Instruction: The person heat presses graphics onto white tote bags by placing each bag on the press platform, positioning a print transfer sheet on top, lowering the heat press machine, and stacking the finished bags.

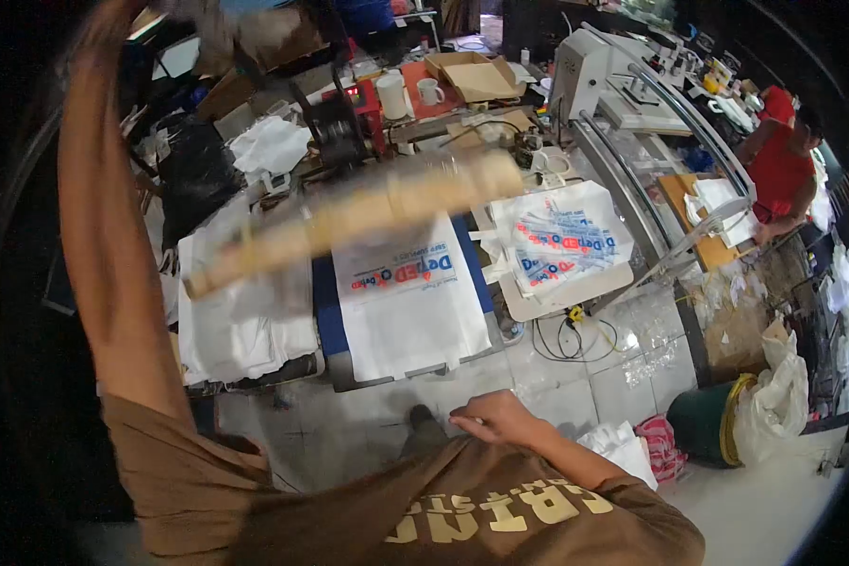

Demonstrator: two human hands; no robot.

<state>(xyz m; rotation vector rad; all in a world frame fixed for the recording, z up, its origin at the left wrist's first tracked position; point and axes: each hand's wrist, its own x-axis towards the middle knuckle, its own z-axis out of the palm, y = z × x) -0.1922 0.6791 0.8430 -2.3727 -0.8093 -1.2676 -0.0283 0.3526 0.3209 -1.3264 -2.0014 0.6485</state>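
White printed sheet (410,330), mid-frame, beneath blurred wooden bar (377,209). Likely light, limp, ink smearable; bare lower edge suits pinching. Right hand (502,416), lower centre: loosely curled, seemingly empty. Left hand, upper-left edge: finger state untellable.

White sheet (415,330) with red and blue print; lies flat on blue board (330,325)

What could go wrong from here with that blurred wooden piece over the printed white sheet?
The blurred wooden piece might smudge the print or shift the white sheet beneath it if it comes down. The printed sheets on the right lie overlapping, so any wet ink could smear. The loose cable on the tiled floor could catch a foot.
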